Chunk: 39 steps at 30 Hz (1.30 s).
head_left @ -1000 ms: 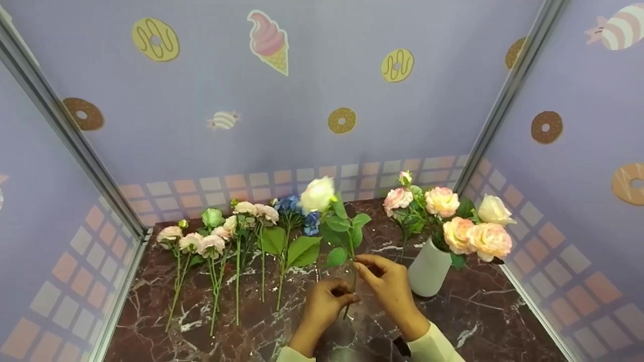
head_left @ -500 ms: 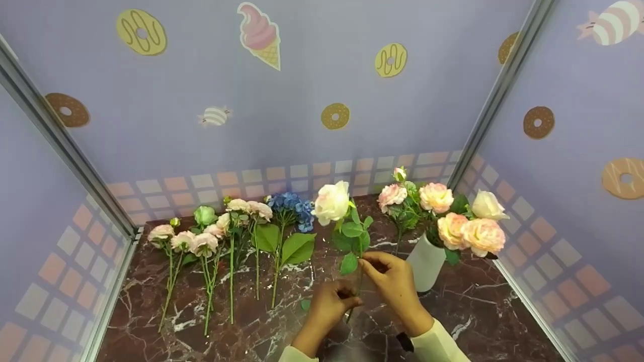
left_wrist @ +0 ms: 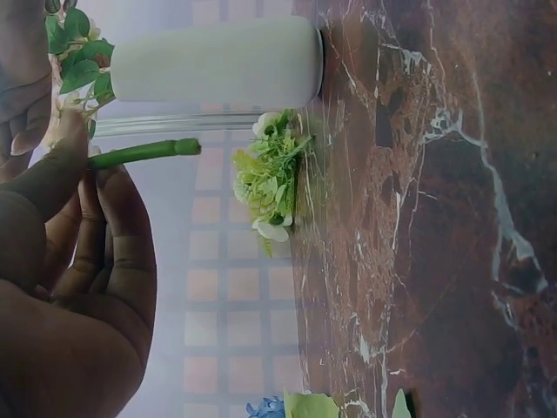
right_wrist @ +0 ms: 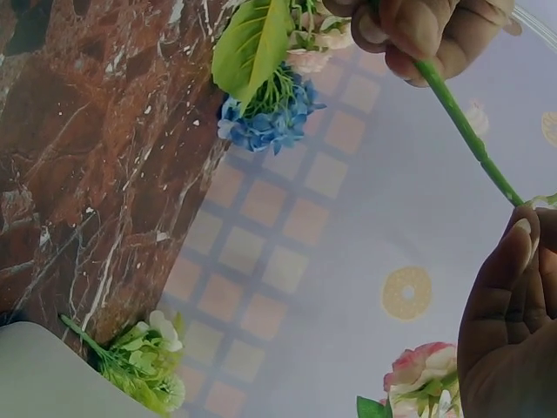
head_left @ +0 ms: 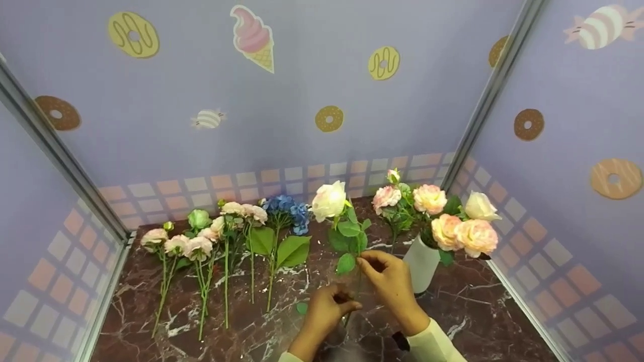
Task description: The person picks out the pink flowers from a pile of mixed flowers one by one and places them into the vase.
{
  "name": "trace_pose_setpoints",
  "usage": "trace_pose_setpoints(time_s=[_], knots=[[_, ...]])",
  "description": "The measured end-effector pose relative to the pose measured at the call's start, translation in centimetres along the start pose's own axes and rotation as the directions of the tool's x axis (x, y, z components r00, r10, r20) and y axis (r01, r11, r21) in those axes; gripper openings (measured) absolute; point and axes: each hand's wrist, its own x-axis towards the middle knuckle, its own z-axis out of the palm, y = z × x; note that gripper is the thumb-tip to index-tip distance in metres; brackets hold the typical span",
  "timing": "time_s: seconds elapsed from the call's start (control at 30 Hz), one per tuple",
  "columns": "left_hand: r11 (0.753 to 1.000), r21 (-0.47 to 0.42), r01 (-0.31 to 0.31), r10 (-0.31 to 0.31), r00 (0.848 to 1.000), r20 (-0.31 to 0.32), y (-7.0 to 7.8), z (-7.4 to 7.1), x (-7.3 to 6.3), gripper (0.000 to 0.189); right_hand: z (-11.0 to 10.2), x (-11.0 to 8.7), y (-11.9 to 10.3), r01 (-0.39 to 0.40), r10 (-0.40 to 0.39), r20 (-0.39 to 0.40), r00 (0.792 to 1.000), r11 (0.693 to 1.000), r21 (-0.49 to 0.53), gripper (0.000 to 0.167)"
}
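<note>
A white rose (head_left: 329, 201) on a green leafy stem stands nearly upright between both hands. My right hand (head_left: 390, 281) pinches the stem just below its leaves. Lower down, my left hand (head_left: 324, 309) pinches the same stem between thumb and fingers. The left wrist view shows the cut end of the stem (left_wrist: 148, 154) sticking out past the left fingertips. Between the hands a bare length of stem (right_wrist: 470, 139) runs in the right wrist view. Right of the hands is a white vase (head_left: 421, 264) holding peach-pink flowers (head_left: 475, 238) and a white rose (head_left: 480, 206).
Pale pink flowers (head_left: 197, 248), a green one (head_left: 199, 218) and a blue hydrangea (head_left: 284, 208) lie in a row on the marble-patterned table (head_left: 241, 347), left. A small leaf (head_left: 302, 307) lies by my left hand. Pink flowers (head_left: 386, 197) lie behind the vase. Patterned walls enclose the table.
The white rose has shifted right, nearer the vase, and its head has turned. The small leaf on the table has come into sight beside my left hand. Both hands keep their grip.
</note>
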Motion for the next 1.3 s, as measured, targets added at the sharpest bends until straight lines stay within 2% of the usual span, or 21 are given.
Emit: trace_pose_setpoints(time_s=[0.07, 0.13, 0.2, 0.3, 0.4, 0.53, 0.67, 0.77, 0.93, 1.2, 1.3], knots=[[1.0, -0.02, 0.012, -0.012, 1.0, -0.013, -0.1, 0.2, 0.1, 0.029, -0.6, 0.2, -0.1, 0.04, -0.043, -0.046, 0.998, 0.998, -0.045, 0.006], [0.999, -0.036, 0.018, -0.02, 0.999, -0.032, -0.2, 0.2, 0.3, 0.031, -1.5, 0.8, -0.3, 0.103, -0.115, -0.112, 0.987, 0.989, -0.109, 0.007], [0.999, -0.032, 0.024, -0.026, 0.998, -0.057, -0.4, -0.1, 0.5, 0.029, -2.7, 1.6, -0.7, 0.181, -0.216, -0.177, 0.96, 0.964, -0.196, 0.01], [0.999, -0.002, 0.041, -0.041, 0.994, -0.101, -0.6, -0.8, 0.8, 0.028, -5.0, 3.2, -2.0, 0.259, -0.344, -0.236, 0.909, 0.909, -0.325, 0.011], [0.997, 0.032, 0.07, -0.065, 0.987, -0.144, -0.5, -1.2, 0.8, 0.029, -7.8, 4.6, -3.8, 0.266, -0.41, -0.28, 0.868, 0.861, -0.434, 0.009], [0.995, 0.037, 0.095, -0.086, 0.977, -0.194, -0.6, -1.2, 0.9, 0.032, -10.9, 6.3, -6.0, 0.268, -0.455, -0.334, 0.826, 0.837, -0.477, 0.004], [0.993, 0.045, 0.107, -0.095, 0.972, -0.215, -0.8, -1.1, 0.8, 0.036, -12.2, 7.4, -6.8, 0.286, -0.491, -0.363, 0.792, 0.823, -0.49, 0.005], [0.992, 0.049, 0.116, -0.103, 0.972, -0.213, -1.1, -1.1, 0.5, 0.038, -12.2, 7.4, -6.4, 0.289, -0.503, -0.361, 0.786, 0.813, -0.505, 0.004], [0.991, 0.026, 0.131, -0.123, 0.972, -0.199, -1.7, -0.9, 0.0, 0.04, -11.1, 6.7, -4.6, 0.302, -0.525, -0.323, 0.788, 0.786, -0.54, 0.004], [0.992, 0.008, 0.122, -0.118, 0.97, -0.213, -2.1, -1.0, -0.3, 0.041, -8.7, 5.5, -1.9, 0.292, -0.569, -0.29, 0.77, 0.717, -0.633, 0.005], [0.992, 0.0, 0.126, -0.123, 0.969, -0.213, -2.2, -1.1, -0.3, 0.042, -8.1, 5.3, -1.2, 0.29, -0.571, -0.292, 0.767, 0.715, -0.636, 0.005]])
